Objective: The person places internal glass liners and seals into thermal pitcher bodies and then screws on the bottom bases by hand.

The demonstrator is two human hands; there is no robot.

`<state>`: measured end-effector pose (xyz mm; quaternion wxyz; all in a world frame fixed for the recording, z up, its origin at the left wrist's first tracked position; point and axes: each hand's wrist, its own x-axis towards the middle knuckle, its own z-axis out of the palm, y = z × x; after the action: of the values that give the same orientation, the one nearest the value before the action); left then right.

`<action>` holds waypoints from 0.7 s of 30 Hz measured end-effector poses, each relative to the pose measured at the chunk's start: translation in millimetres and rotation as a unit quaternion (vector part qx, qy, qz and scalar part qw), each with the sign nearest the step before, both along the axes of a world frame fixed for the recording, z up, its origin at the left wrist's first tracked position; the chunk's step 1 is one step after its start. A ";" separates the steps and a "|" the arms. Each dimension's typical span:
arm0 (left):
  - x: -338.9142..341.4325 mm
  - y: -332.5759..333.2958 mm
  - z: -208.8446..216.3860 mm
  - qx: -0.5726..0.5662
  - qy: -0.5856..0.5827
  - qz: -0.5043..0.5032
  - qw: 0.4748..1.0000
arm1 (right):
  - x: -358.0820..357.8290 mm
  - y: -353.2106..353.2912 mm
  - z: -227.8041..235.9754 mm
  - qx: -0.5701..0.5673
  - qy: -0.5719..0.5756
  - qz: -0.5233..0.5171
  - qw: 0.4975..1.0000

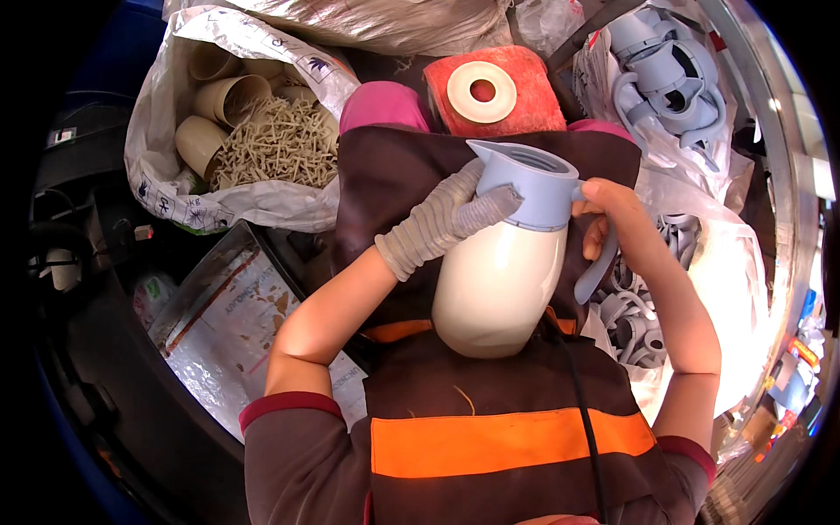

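Observation:
A thermal jug (499,293) with a glossy cream body rests tilted across my lap. Its blue-grey collar (542,199) has a pointed spout toward the upper left and a round opening at the top. In a grey striped knit glove, my left hand (437,219) grips the collar below the spout, thumb across the front. My bare right hand (608,203) has its fingers curled at the top of the blue-grey handle (598,269), where it joins the collar. The handle's lower end hangs free of the body.
At the upper left, a white sack (254,203) holds cream cups and many small beige pieces. Blue-grey collar parts (674,74) fill a bag at the upper right, with more grey parts (634,328) below. A cream ring (499,107) lies on a red cushion (542,118) beyond my knees.

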<state>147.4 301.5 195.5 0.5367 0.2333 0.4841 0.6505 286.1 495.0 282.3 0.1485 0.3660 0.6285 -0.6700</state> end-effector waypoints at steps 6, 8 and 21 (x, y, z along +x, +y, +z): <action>-42.0 20.1 13.7 0.003 -0.202 -0.014 0.979 | -2.5 23.0 10.6 -0.090 -0.016 0.062 0.994; -73.7 38.7 8.2 -0.055 0.124 0.017 0.991 | -1.4 24.9 12.5 -0.079 -0.012 0.077 0.994; -154.2 80.8 -2.3 -0.164 0.538 0.215 0.799 | 0.7 81.9 47.9 0.248 0.215 -0.136 0.935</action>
<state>-6.8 382.3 193.2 0.0669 0.3442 0.8320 0.4300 286.8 577.0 330.1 -0.1783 0.3207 0.7357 -0.5693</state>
